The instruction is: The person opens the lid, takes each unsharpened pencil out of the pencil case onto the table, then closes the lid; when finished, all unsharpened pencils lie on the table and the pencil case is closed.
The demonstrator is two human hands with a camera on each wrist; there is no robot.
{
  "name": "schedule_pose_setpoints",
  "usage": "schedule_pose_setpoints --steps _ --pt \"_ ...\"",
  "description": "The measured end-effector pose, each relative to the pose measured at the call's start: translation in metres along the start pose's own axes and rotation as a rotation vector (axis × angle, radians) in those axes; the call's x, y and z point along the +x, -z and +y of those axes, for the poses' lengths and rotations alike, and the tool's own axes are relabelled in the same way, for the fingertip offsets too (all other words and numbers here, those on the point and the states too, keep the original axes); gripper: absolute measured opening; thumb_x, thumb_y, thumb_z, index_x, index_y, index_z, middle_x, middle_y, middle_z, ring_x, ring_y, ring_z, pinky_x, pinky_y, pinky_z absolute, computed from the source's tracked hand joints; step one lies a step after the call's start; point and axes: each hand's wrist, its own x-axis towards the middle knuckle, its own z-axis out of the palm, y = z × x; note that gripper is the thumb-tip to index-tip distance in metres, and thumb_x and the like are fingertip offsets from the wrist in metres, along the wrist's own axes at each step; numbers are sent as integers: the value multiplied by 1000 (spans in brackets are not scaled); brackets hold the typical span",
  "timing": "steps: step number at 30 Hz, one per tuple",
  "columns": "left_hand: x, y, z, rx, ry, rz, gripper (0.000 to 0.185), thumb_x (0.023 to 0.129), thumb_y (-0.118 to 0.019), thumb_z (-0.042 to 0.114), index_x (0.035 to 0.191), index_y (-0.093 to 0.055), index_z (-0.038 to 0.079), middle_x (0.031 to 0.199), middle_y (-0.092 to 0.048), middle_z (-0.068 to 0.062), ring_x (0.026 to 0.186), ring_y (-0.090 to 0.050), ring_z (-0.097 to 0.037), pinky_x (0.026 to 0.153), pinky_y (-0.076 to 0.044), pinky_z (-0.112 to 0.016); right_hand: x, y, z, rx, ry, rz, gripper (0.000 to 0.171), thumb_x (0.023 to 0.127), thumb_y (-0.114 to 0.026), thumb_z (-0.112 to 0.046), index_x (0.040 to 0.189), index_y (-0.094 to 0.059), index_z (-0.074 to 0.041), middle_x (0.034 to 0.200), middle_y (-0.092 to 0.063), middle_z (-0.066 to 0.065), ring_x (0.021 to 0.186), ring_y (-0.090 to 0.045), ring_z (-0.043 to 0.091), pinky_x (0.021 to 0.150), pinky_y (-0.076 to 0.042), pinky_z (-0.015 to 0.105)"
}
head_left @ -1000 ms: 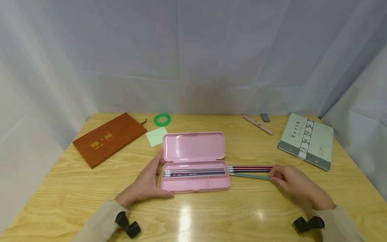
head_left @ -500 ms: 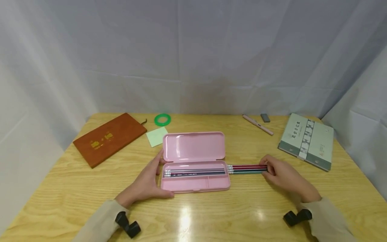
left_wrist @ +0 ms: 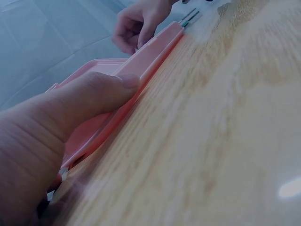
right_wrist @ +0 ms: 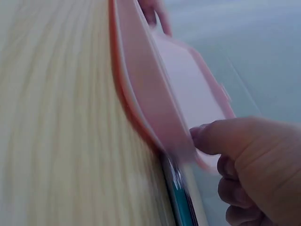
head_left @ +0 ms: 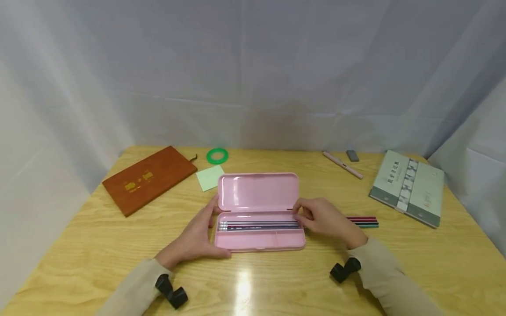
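Observation:
An open pink pencil case lies mid-table with its lid folded back. Several pencils lie in its long compartment. My left hand grips the case's left end, thumb along the front wall. My right hand sits at the case's right end. Its fingers curl over the eraser ends of loose pencils on the table, and its thumb touches the case's end wall. The teal pencil runs under that hand.
At the back left lie a brown notebook, a green tape ring and a pale green sticky note. At the back right lie a pink pen, a grey eraser and a green-white book. White cloth surrounds the table.
My right hand slid left along the loose pencils, from their far tips to their eraser ends beside the case. The left hand and the case stayed put.

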Motion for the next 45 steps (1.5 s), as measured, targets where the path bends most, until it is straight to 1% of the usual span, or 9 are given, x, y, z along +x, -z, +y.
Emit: schedule_pose_setpoints --steps 5,10,16,21,25,31,36,41,45 --pt "1 -1 0 10 -4 -2 142 48 -92 50 156 -6 21 131 -51 -5 101 -50 -14 86 -46 -29 15 -11 -15 -97 20 -53 10 87 -70 -13 96 -70 -13 79 -67 -5 66 -54 2 63 -47 23" --pt "1 -1 0 19 -2 0 143 47 -93 50 156 -5 20 130 -51 -3 99 -49 -13 85 -46 -29 29 -21 -25 -193 59 -46 10 87 -71 -17 95 -75 -14 89 -73 -3 79 -67 10 73 -54 30" --pt "1 -1 0 12 -2 1 143 48 -93 50 156 -5 20 129 -51 -3 97 -48 -13 85 -45 -28 41 -30 -33 -254 88 -38 8 86 -70 -19 88 -74 -12 82 -73 -2 71 -66 10 67 -53 27" --pt "2 -2 1 5 -7 -4 143 48 -93 49 156 -5 19 128 -51 -3 98 -49 -13 85 -46 -27 34 -25 -32 -193 46 0 7 85 -70 -17 87 -71 -11 68 -63 -5 57 -51 3 56 -45 20" --pt "1 -2 2 0 -4 -5 142 48 -93 50 156 -6 18 129 -51 -4 98 -49 -13 85 -46 -27 16 -14 -23 -93 -9 24 7 87 -70 -17 91 -69 -12 60 -49 -10 53 -37 -1 52 -35 18" --pt "0 -1 1 10 6 6 142 48 -92 53 156 -6 18 130 -50 -4 97 -50 -13 85 -46 -28 -29 4 0 -8 -77 77 5 87 -70 -13 92 -70 -15 55 -40 -16 48 -31 -5 51 -35 18" --pt "-1 0 0 11 2 8 142 49 -92 53 156 -6 19 129 -50 -4 99 -51 -13 86 -47 -29 -73 18 19 18 -157 125 8 88 -69 -11 92 -69 -18 54 -37 -19 46 -29 -5 49 -36 19" --pt "-1 0 0 14 -1 12 141 49 -91 54 156 -5 21 127 -50 -3 98 -50 -13 85 -45 -28 -108 33 31 38 -227 126 3 89 -69 -14 91 -69 -15 56 -38 -18 47 -31 -5 49 -36 20" --pt "0 -1 1 3 -10 6 141 49 -92 53 156 -5 22 128 -50 -3 98 -50 -13 85 -45 -28 -129 40 37 -8 -249 117 2 88 -70 -15 88 -68 -13 58 -39 -18 49 -31 -6 48 -33 19"
